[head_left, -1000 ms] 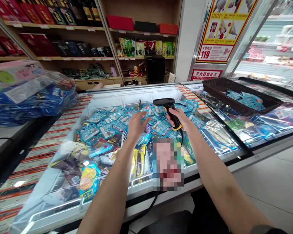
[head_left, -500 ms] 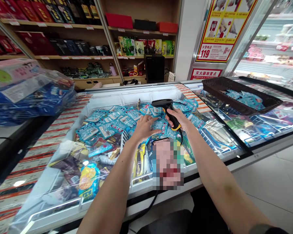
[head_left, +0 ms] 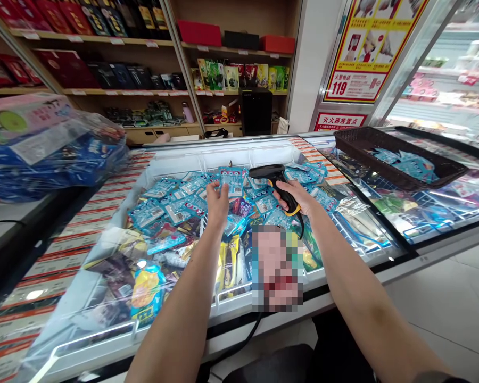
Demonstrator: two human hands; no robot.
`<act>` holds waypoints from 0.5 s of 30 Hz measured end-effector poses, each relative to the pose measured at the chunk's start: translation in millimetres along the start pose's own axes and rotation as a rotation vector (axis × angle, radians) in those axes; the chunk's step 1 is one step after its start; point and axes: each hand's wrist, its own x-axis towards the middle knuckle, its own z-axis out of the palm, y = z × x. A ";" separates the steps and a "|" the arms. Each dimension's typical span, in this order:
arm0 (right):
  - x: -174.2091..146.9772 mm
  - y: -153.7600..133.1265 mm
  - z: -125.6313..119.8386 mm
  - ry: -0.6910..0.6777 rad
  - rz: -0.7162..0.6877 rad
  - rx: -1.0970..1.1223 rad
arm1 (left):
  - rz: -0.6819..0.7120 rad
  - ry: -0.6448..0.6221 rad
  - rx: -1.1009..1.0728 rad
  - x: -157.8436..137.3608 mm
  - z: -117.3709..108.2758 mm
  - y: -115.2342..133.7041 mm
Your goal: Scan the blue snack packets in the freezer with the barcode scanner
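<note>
My left hand (head_left: 216,201) pinches a blue packet (head_left: 233,181) by its left edge, raised with its printed, barcoded face toward me. My right hand (head_left: 296,197) is wrapped round the grip of a black and yellow barcode scanner (head_left: 288,198). The scanner's head points left, close to the packet's right side. Beneath both hands, many similar blue packets (head_left: 181,210) lie spread over the goods in a chest freezer (head_left: 171,158). Where the raised packet was, a purple and blue wrapper (head_left: 240,207) shows.
A brown basket (head_left: 343,139) with several blue packets stands on the freezer at right. Plastic-wrapped boxes (head_left: 43,143) sit at left. A pixelated phone-like object (head_left: 275,266) lies at the front edge, near the scanner's cable (head_left: 302,226). Stocked shelves (head_left: 239,50) stand behind.
My left hand has gone from reaching flat over the pile to pinching a blue packet, which it has lifted upright, a little leftward. My right hand keeps the scanner in nearly the same place.
</note>
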 end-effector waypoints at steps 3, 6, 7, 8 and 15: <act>-1.7 -1.1 -1.0 -0.026 0.016 -0.017 | -0.027 -0.037 -0.121 0.1 0.9 1.4; -3.3 -3.1 -0.8 -0.027 0.023 -0.030 | -0.006 -0.079 -0.123 -1.0 0.9 4.0; -3.8 -3.9 -0.6 -0.026 0.026 -0.034 | -0.001 -0.087 -0.125 -1.4 0.7 4.6; -4.3 -4.7 -0.2 -0.025 0.025 -0.040 | 0.001 -0.092 -0.134 -1.7 0.5 5.0; -6.0 -10.6 3.0 -0.096 -0.032 -0.100 | -0.029 -0.059 -0.203 -0.7 0.2 4.7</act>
